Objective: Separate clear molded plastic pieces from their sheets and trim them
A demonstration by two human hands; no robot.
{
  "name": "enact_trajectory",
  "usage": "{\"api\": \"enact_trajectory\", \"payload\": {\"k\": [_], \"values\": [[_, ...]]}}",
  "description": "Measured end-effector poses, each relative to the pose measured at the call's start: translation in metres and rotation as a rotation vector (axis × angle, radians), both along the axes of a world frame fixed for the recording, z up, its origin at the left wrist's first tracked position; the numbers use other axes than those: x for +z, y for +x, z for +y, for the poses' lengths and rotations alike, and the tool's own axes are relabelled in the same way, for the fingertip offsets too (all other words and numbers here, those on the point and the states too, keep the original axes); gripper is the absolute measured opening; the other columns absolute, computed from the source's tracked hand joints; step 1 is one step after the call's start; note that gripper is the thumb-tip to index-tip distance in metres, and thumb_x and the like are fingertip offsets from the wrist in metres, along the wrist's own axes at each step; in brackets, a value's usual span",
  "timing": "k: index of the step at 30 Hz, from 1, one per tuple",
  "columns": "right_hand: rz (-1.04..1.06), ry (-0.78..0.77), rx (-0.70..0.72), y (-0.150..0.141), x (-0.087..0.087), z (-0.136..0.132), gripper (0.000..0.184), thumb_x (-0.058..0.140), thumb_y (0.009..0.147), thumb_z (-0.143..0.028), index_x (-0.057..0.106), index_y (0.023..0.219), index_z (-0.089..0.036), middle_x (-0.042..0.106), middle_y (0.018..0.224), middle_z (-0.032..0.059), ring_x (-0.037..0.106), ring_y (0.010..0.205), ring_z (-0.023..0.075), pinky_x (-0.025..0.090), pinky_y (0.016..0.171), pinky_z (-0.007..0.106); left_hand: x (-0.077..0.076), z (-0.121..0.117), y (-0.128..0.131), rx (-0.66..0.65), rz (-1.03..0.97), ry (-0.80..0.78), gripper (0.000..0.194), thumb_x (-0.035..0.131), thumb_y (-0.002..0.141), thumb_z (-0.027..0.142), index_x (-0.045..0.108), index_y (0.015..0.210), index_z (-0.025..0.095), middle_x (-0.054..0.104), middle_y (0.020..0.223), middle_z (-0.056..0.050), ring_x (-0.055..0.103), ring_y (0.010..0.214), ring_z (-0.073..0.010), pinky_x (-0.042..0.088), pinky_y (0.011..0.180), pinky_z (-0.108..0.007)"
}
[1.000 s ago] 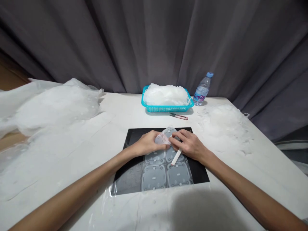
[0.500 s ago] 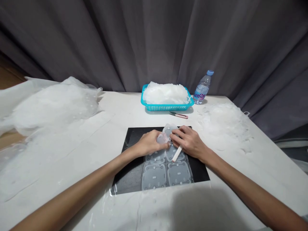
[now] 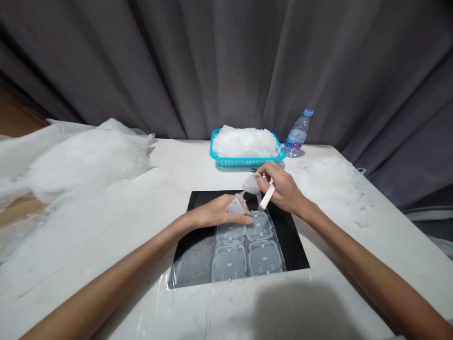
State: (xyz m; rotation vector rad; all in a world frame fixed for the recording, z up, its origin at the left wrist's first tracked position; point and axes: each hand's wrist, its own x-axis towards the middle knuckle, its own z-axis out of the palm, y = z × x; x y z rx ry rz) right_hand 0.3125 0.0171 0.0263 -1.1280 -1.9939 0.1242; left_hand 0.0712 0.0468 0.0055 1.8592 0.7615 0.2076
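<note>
Open white bench all round the flat black square mat, with bare room near and to the right. On the mat lies a clear moulded plastic sheet of rounded square cells, glossy and thin. The left hand presses down on its far edge, fingers closed on a small clear plastic piece. The right hand is lifted just beyond, pinching a filmy clear cut-out and gripping a slim white stick-shaped tool. Far off: a turquoise slotted basket heaped with clear pieces, a blue-capped water bottle.
</note>
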Motion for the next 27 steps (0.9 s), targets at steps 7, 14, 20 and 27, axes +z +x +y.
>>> {"api": "enact_trajectory", "payload": {"k": [7, 14, 20, 27], "values": [[0.17, -0.44, 0.19, 0.006, -0.009, -0.001, 0.02, 0.067, 0.097, -0.039, 0.072, 0.109, -0.023, 0.063, 0.08, -0.0023, 0.058, 0.072, 0.015, 0.044, 0.069, 0.028, -0.006, 0.008, -0.002, 0.156, -0.157, -0.071, 0.046, 0.063, 0.097, 0.062, 0.07, 0.096, 0.016, 0.075, 0.087, -0.007, 0.062, 0.067, -0.0146, 0.047, 0.062, -0.026], [0.599, -0.308, -0.231, 0.043, -0.021, 0.029, 0.027, 0.073, 0.084, -0.046, 0.062, 0.084, -0.021, 0.062, 0.066, -0.0024, 0.053, 0.062, 0.0152, 0.039, 0.059, 0.028, -0.01, 0.019, -0.005, 0.1, -0.124, -0.093, 0.04, 0.072, 0.091, 0.055, 0.07, 0.103, 0.016, 0.072, 0.083, -0.005, 0.064, 0.068, -0.0149, 0.048, 0.062, -0.026], [0.598, -0.29, -0.244, 0.046, -0.019, 0.029, 0.03, 0.07, 0.086, -0.05, 0.059, 0.087, -0.022, 0.056, 0.066, -0.0045, 0.05, 0.062, 0.0147, 0.037, 0.06, 0.028, -0.007, 0.019, -0.003, 0.075, -0.121, -0.073, 0.041, 0.066, 0.095, 0.056, 0.069, 0.108, 0.017, 0.067, 0.084, -0.003, 0.062, 0.069, -0.0159, 0.049, 0.065, -0.029], [0.452, -0.458, 0.131, 0.015, -0.003, 0.011, 0.027, 0.067, 0.096, -0.047, 0.059, 0.096, -0.021, 0.065, 0.088, 0.0012, 0.059, 0.078, 0.0161, 0.045, 0.07, 0.03, 0.004, 0.008, -0.004, 0.321, -0.066, 0.673, 0.05, 0.077, 0.088, 0.058, 0.063, 0.119, 0.021, 0.069, 0.11, -0.008, 0.063, 0.104, -0.027, 0.046, 0.096, -0.041]]}}
